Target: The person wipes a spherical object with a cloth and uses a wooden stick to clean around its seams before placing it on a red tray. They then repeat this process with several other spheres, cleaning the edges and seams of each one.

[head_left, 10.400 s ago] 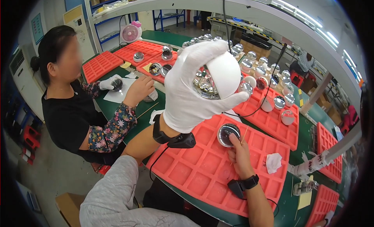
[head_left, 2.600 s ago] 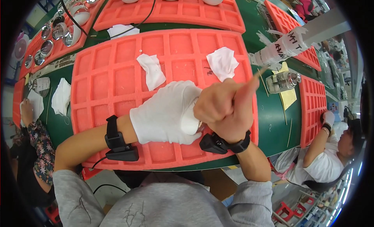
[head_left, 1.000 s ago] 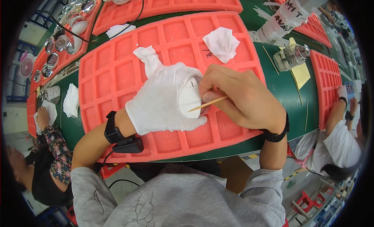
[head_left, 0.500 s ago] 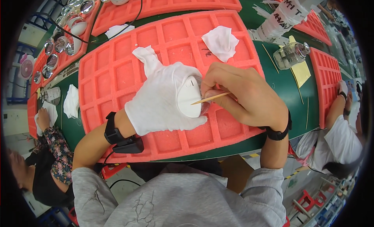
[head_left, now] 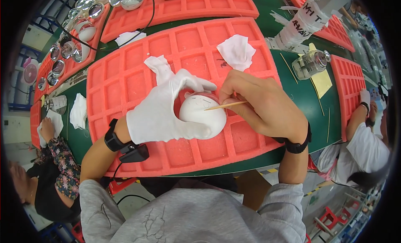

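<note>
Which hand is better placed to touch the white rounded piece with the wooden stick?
Probably the right hand: it pinches the wooden stick, tip over the white rounded piece. The gloved left hand holds that piece.

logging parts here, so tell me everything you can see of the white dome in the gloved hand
The white dome is smooth, rounded and plastic-looking, with fine dark lines near its upper part. Its curved face is turned up toward the camera, over the red tray. The gloved left hand cups it, thumb along the near side. The bare right hand points a wooden stick at its face; contact is unclear. Its underside is hidden.
</note>
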The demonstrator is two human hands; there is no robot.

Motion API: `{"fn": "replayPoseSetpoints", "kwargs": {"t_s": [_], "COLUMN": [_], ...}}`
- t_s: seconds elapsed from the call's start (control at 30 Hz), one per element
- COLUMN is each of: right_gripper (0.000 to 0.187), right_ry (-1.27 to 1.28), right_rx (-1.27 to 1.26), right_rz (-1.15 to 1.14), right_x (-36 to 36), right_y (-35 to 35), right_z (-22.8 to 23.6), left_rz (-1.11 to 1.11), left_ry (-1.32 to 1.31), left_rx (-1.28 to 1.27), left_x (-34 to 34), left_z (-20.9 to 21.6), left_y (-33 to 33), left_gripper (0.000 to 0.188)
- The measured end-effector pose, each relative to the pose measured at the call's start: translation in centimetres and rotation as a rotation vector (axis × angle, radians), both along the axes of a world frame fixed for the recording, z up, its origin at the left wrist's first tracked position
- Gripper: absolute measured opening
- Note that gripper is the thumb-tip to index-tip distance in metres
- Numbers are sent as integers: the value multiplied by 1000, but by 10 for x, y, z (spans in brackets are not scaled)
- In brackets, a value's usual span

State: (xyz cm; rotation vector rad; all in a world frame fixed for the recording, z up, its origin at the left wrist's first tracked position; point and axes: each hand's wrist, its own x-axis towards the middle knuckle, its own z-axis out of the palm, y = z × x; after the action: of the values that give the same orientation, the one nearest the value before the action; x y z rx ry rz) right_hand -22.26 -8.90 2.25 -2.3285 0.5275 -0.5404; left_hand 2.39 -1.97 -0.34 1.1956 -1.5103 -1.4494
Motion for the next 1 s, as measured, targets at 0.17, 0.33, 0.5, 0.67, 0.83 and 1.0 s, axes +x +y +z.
{"fn": "replayPoseSetpoints", "kwargs": {"t_s": [0.17, 0.33, 0.5, 0.67, 0.83, 1.0], "right_gripper": [16, 17, 18, 18, 16, 14], "right_ry": [-46, -19, -27, -37, 65, 56], "right_rx": [-15, -105, -125, -141, -70, 4], "right_rz": [6, 8, -15, -57, -44, -22], "right_x": [7, 11, 12, 8, 2, -1], "right_y": [4, 8, 9, 5, 3, 4], "right_z": [-4, 0, 0, -2, 3, 1], "left_rz": [-148, -265, -79, -68, -118, -205], "left_ry": [-121, -463, -354, -685, -613, -579], "left_rx": [-61, -339, -308, -849, -735, -651], "left_x": [5, 3, -11, -10, -7, -5], "left_z": [8, 12, -8, -14, -11, -7], "left_y": [-4, -5, 6, -8, -5, -6], "left_gripper": [80, 75, 73, 76, 78, 83]}}
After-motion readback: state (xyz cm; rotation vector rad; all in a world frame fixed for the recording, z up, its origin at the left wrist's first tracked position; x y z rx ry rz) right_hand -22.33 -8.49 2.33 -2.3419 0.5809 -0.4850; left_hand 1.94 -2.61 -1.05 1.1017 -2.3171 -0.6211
